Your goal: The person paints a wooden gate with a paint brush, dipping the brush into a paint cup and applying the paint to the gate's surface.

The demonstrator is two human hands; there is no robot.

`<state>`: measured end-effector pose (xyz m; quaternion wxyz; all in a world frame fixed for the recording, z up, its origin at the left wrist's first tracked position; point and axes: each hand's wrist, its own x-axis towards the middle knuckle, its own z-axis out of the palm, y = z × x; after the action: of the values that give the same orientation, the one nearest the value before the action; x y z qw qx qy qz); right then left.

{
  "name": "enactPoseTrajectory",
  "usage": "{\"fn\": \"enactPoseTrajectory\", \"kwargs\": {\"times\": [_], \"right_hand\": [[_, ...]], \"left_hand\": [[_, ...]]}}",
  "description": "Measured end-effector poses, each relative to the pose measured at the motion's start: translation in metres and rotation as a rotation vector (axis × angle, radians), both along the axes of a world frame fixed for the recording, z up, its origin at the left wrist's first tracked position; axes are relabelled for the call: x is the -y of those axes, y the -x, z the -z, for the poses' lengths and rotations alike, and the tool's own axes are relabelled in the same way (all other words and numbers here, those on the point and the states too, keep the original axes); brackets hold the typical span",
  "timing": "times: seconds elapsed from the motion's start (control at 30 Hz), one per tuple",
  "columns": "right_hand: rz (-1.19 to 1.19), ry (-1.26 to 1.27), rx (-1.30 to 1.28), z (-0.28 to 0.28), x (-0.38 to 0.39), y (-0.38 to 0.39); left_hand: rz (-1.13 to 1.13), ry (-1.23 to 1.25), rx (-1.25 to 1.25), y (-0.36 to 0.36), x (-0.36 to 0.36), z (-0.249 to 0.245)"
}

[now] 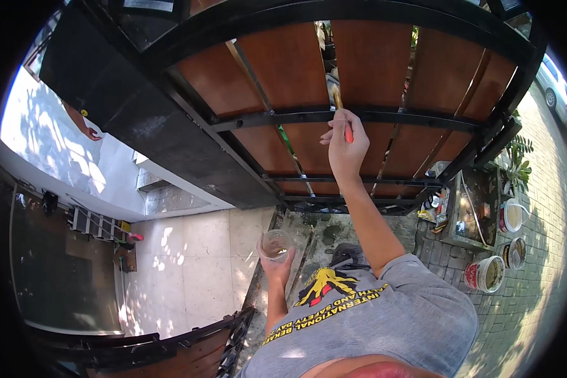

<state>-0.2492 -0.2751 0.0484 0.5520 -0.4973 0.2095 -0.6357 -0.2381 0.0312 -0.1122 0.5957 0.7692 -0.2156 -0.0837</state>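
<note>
My right hand (348, 140) is closed round the handle of a paintbrush (337, 97), its bristle end up at the gap between two brown panels of a black-framed gate (375, 63). The red end of the handle sticks out below my fingers. Lower and to the left, my left hand (277, 263) holds a clear plastic cup (276, 244) from beneath, with its open top facing up. What is inside the cup is hard to make out.
Several paint buckets (484, 274) and a planter box (469, 208) stand at the right. A ladder (94, 223) lies by the left wall. Another person's hand (93, 133) shows at upper left. A second gate section (189, 353) is at bottom left.
</note>
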Motion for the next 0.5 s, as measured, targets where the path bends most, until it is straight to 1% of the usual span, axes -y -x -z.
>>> {"fn": "enactPoseTrajectory", "kwargs": {"times": [0.07,0.17,0.23,0.3,0.4,0.43,0.5], "right_hand": [[-0.005,0.001,-0.071,-0.009,0.004,0.001],[0.003,0.070,-0.077,-0.024,0.018,0.001],[0.033,0.225,-0.046,-0.031,0.019,0.005],[0.040,0.374,-0.001,-0.031,0.019,0.009],[0.020,0.331,-0.152,-0.028,0.005,0.024],[0.067,0.460,-0.229,-0.020,0.011,0.025],[0.051,0.443,-0.279,-0.018,0.019,0.028]], "left_hand": [[0.009,-0.001,-0.013,-0.014,0.013,-0.015],[0.043,0.013,0.003,-0.033,0.039,-0.028],[0.059,-0.006,-0.008,-0.036,0.057,-0.047],[0.094,0.047,0.022,-0.038,0.076,-0.050],[0.173,0.068,0.028,-0.037,0.093,-0.047],[0.203,0.069,0.023,-0.036,0.096,-0.045],[0.247,0.026,0.079,-0.036,0.099,-0.045]]}}
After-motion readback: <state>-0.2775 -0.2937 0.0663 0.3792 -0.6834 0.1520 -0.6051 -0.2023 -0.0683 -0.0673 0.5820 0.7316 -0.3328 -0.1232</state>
